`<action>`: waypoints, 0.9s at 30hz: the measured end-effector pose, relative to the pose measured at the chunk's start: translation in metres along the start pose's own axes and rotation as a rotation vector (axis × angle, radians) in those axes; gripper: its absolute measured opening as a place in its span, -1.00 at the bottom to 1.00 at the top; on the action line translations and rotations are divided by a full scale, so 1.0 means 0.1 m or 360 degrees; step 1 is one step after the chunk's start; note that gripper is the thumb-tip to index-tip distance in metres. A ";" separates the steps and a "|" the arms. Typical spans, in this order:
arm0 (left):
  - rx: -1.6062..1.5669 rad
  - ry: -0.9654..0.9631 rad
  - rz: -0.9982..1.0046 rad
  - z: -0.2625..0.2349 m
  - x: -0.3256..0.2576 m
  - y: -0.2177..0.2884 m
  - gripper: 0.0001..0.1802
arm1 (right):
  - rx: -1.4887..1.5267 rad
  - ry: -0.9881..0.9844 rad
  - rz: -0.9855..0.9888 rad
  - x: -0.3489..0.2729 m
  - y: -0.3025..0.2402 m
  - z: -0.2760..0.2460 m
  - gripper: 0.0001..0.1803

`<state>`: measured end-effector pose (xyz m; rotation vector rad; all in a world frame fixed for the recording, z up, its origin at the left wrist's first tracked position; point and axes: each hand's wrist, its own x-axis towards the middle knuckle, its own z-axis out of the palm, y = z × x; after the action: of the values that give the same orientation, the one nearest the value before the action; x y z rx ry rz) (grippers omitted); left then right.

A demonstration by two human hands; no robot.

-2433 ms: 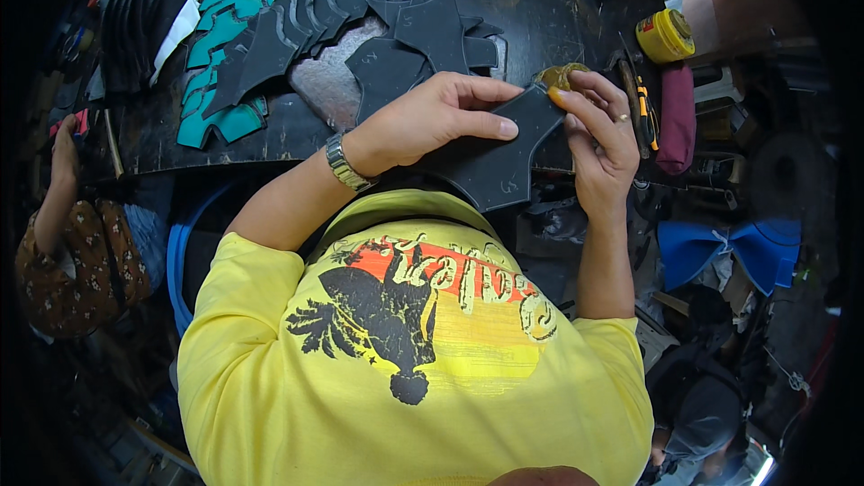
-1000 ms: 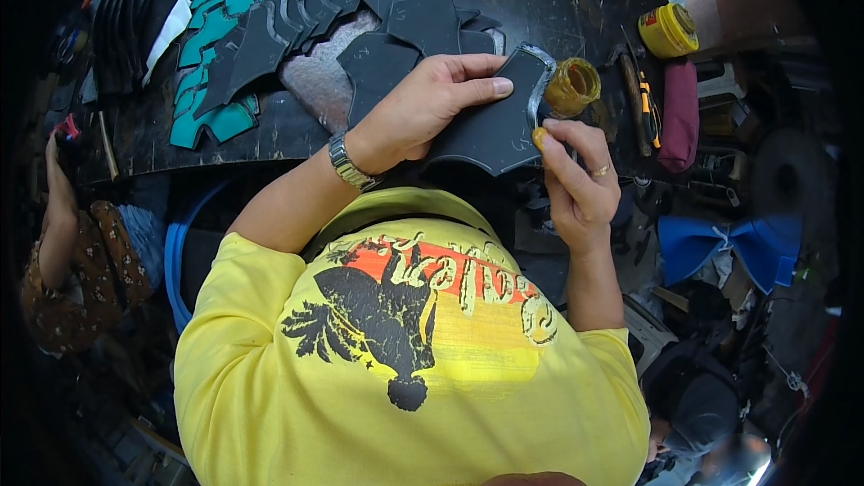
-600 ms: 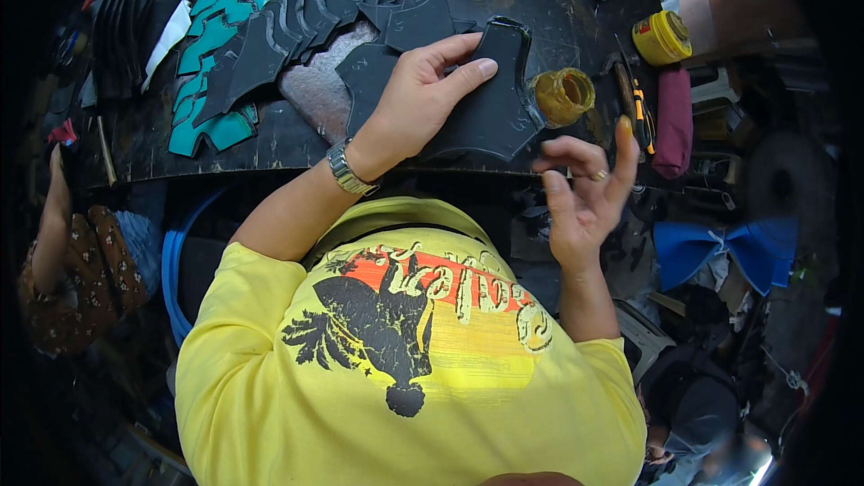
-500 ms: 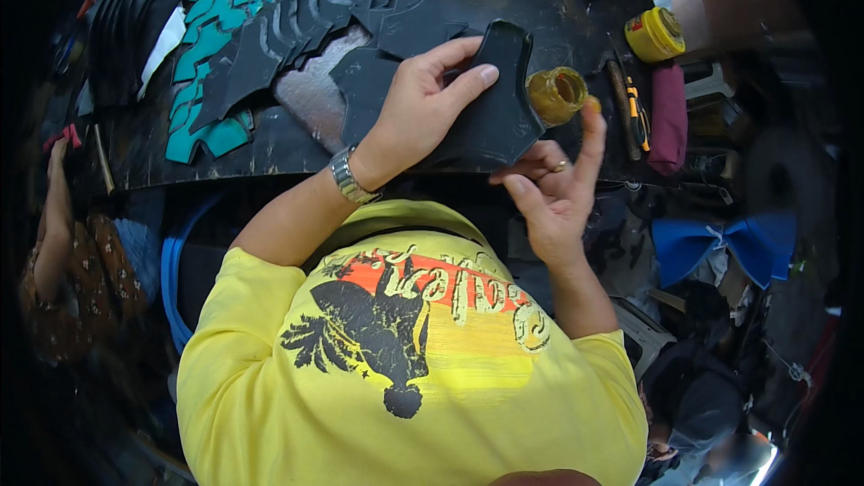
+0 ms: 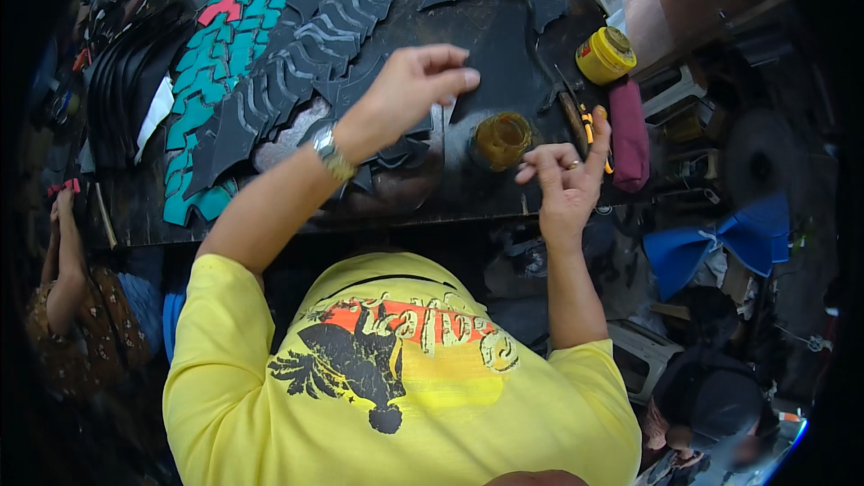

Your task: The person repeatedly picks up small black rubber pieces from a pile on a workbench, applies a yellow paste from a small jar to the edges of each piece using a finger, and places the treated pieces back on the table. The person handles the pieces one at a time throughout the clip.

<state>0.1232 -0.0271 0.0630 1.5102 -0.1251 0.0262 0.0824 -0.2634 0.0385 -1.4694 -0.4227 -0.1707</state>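
My left hand point(image 5: 409, 94) hovers over the table with its thumb and forefinger apart and nothing between them. Just right of its fingertips, a black cut sheet piece point(image 5: 504, 54) lies on the dark tabletop. A small open jar point(image 5: 501, 141) of amber-yellow, glue-like stuff stands between my hands. My right hand point(image 5: 571, 184) is beside the jar, empty, its forefinger stretched up with a yellowish smear at the tip and its other fingers loosely bent. Left of my left hand lie overlapping black pieces point(image 5: 306, 63) with shiny streaked edges.
Teal cut pieces point(image 5: 202, 90) lie in rows at the left, a pink piece point(image 5: 220, 9) on them. At the right are a yellow tub point(image 5: 606, 56), an orange-and-black cutter point(image 5: 589, 126) and a maroon roll point(image 5: 630, 135). Another person's hand point(image 5: 65, 202) is at far left.
My left hand has let go of the black piece, which now lies farther back on the table. The whole view has shifted, and the jar appears nearer the table's front edge.
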 end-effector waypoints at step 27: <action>-0.0390 0.0221 -0.0746 0.70 2.63 -1.10 -0.84 | 0.0122 0.0349 0.0296 0.11 0.76 -0.41 -0.21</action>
<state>0.3898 -0.1200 -0.0161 1.2578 0.3279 -0.2509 0.1269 -0.2945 -0.0295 -1.3887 -0.1129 -0.1627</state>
